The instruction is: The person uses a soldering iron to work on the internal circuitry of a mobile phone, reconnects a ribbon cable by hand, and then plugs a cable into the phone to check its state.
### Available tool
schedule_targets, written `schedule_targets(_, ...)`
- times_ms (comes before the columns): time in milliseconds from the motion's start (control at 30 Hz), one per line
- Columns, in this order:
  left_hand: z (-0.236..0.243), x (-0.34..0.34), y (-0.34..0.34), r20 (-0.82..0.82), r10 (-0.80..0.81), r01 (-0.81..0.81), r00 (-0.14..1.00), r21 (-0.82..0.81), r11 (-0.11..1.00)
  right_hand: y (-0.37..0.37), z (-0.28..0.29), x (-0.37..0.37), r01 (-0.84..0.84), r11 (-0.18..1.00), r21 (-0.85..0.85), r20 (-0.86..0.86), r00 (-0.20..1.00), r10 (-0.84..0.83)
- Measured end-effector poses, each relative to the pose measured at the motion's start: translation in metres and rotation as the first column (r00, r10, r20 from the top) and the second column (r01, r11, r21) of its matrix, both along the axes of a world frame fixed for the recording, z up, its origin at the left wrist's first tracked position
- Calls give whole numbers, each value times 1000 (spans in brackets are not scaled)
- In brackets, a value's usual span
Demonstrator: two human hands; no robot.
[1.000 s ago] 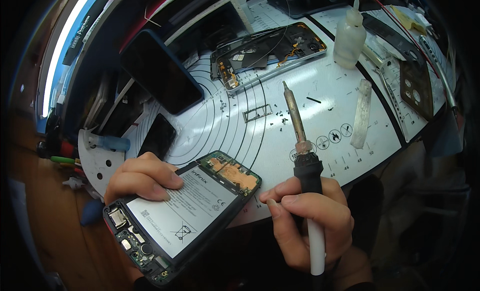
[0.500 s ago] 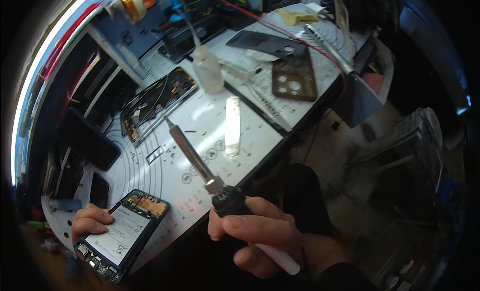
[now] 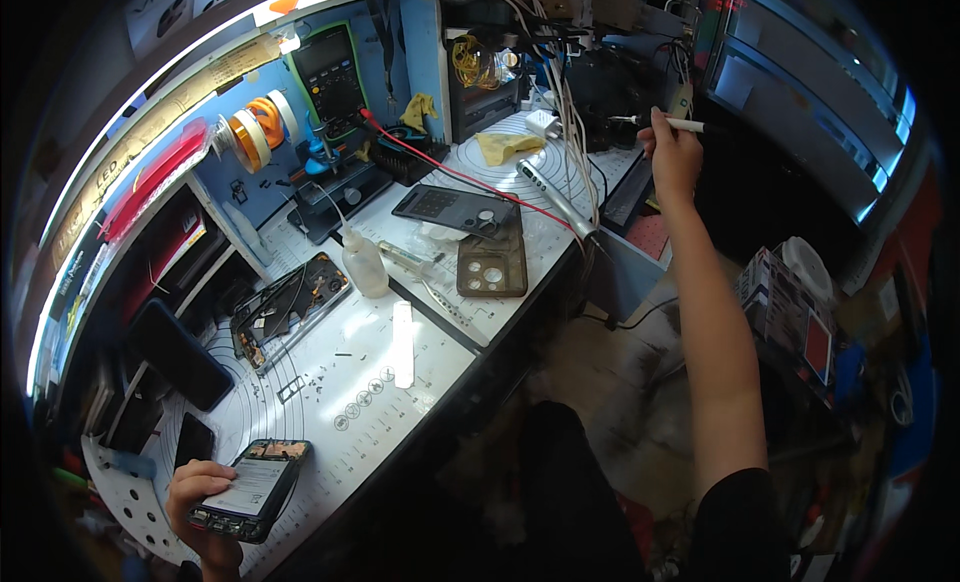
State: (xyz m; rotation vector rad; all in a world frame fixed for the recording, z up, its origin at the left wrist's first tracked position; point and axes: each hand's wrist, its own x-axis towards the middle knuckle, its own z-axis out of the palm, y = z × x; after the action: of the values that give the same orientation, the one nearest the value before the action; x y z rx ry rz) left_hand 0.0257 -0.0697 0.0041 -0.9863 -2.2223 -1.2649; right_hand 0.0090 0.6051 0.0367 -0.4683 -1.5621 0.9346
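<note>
At the lower left my left hand (image 3: 203, 492) grips an opened phone (image 3: 255, 482), its pale battery exposed, with fingers over the battery and a copper-coloured patch at the far end. My right hand (image 3: 673, 152) is stretched out at the upper right, closed round the white handle of the soldering iron (image 3: 685, 125); the tip points left, near dark equipment (image 3: 620, 92) and hanging cables (image 3: 560, 102) at the back of the bench.
The bench mat (image 3: 360, 422) holds a disassembled phone (image 3: 290, 309), two dark phones (image 3: 180, 352), a squeeze bottle (image 3: 365, 267), a brown case (image 3: 490, 267) and a silver pen-like tool (image 3: 548, 190). A multimeter (image 3: 325, 72) hangs at the back, tape rolls (image 3: 250, 132) beside it.
My view has swung up and right. My right hand has carried the soldering iron away from the held phone to the far right back. My left hand still holds the phone.
</note>
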Motion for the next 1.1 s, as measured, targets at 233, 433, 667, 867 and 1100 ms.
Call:
schedule_targets(233,12,22,6,-338,-101,23,936,-226,974,60,-6,-104,78,997,15,309,948,-79)
schedule_targets(433,26,13,28,-315,-449,319,836,-388,865,108,-23,-112,-212,800,-562,254,876,410)
schedule_targets(667,14,26,27,-419,-528,271,739,-532,802,65,-22,-65,-26,988,-152,128,991,46)
schedule_targets(867,2,32,33,-349,-574,242,741,-659,712,-260,-20,24,-577,796,182,247,811,531)
schedule_targets(1100,-4,30,40,-342,-581,275,739,-633,723,-390,-39,56,-907,228,354,652,415,635)
